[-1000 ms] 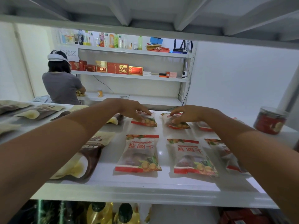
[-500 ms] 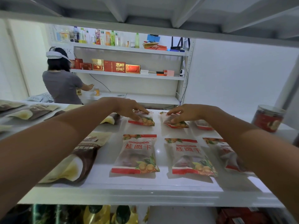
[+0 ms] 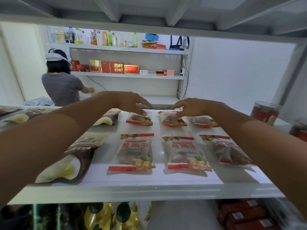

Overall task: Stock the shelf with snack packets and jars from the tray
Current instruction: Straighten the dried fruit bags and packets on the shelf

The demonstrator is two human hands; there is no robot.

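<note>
Left hand point(image 3: 131, 102), right hand point(image 3: 193, 107): fingers point(image 3: 140, 110) straight, apart, on back-row packets point(image 3: 141, 120). Risk: I overpush and they slide off the shelf's point(image 3: 159, 188) open rear.

On the shelf point(image 3: 149, 190): left hand point(image 3: 132, 103) touches one rear longan packet point(image 3: 140, 120), right hand point(image 3: 194, 107) the next packet point(image 3: 172, 121). A third packet point(image 3: 205, 122) lies right of that grip, the front row of packets point(image 3: 184, 155) before both hands, a jar point(image 3: 264, 112) farther right.
</note>
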